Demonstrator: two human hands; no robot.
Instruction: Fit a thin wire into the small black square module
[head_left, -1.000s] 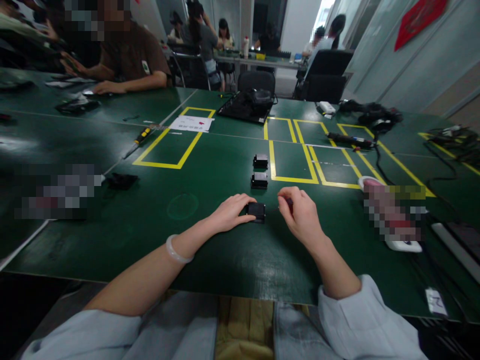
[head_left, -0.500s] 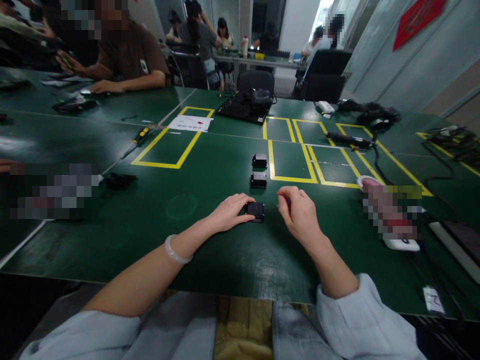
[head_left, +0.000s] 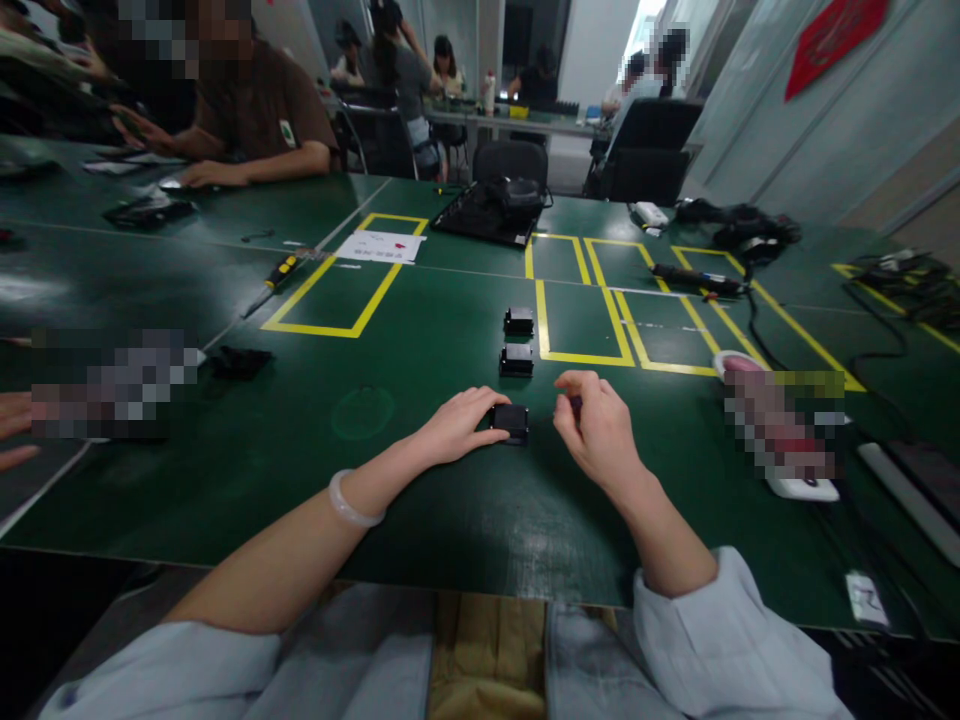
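My left hand [head_left: 463, 424] is closed on a small black rectangular part [head_left: 511, 423] lying on the green table, with thumb and fingers at its left side. A little to the right, my right hand [head_left: 596, 425] hovers apart from that part with its fingers curled. Something dark shows between its thumb and fingers, too small to name. Beyond my left hand, two similar black parts stand in a row: the nearer black part [head_left: 517, 359] and the farther black part [head_left: 519, 321].
Yellow tape rectangles [head_left: 586, 359] mark the table. A yellow-handled screwdriver [head_left: 281, 272] lies left, near a paper sheet [head_left: 381, 246]. At right are a black pen-shaped tool [head_left: 694, 279] with a cord and a white-edged device [head_left: 802, 488]. Another person's hand [head_left: 13, 425] reaches in at far left.
My hands and the black parts stay almost where they were. My right fingertips have parted slightly. Another person's hand has come farther into view at the left edge.
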